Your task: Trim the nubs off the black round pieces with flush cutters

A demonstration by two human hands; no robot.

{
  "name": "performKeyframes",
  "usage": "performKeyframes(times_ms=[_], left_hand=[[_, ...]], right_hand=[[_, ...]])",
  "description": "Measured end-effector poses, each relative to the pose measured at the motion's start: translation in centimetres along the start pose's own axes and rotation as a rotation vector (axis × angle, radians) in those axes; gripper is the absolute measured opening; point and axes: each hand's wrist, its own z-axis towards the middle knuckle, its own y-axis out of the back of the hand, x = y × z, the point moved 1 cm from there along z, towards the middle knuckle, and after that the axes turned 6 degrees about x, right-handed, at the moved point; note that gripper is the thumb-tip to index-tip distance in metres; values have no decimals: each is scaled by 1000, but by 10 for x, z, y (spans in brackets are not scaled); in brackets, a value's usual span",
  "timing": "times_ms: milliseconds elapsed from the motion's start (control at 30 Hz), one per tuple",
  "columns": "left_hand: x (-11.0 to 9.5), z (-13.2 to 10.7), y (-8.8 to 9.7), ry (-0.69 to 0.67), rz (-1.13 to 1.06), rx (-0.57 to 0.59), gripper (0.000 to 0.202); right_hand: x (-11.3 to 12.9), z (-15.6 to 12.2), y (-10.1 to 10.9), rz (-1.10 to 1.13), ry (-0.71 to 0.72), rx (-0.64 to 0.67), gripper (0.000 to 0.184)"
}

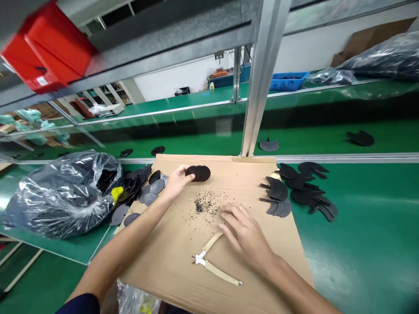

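My left hand (176,184) is closed on the edge of a black oval plastic piece (202,173), held up over the cardboard sheet (157,270). My right hand (244,231) hovers low at the right, its fingers bent and apart with nothing visible in them. Small black crumbs (204,205) lie scattered between the two hands. Close below my right fingertips, diagonal cutters (200,258) with cream handles rest with their handles spread. At the cardboard's right edge lie dark curved pieces with stems (278,196).
At the left, a clear bag (62,196) of black parts spills beside grey discs (157,186). More dark pieces (310,192) lie on the green table (366,244) at the right. A metal post (262,78) rises behind the cardboard. Overhead left is a red bin (49,48).
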Motion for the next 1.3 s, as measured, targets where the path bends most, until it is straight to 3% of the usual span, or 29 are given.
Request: performKeyframes(times_ms=[167, 267, 533, 733, 833, 933, 1000, 1167, 1300], left_hand=[[-4, 94, -13, -131, 273, 17, 10], [-3, 126, -17, -156, 398, 3, 17], [20, 141, 25, -1, 680, -29, 27], [28, 146, 10, 79, 692, 107, 19], [22, 153, -6, 114, 663, 144, 5], [10, 165, -35, 95, 576, 196, 5], [2, 173, -64, 75, 469, 280, 4], [-7, 191, -149, 127, 121, 467, 23], [-6, 201, -190, 217, -69, 531, 32]], right_hand=[[-2, -4, -2, 10, -1, 25, 15], [-2, -6, -1, 4, -20, 49, 13], [4, -10, -2, -36, -29, 78, 14], [7, -11, -6, -45, -24, 97, 15], [9, -11, -5, -65, -43, 105, 18], [12, -11, -3, -91, -36, 116, 21], [14, -12, -3, -115, -30, 121, 21], [18, -15, -5, -174, -7, 140, 24], [21, -16, -9, -189, 6, 138, 27]])
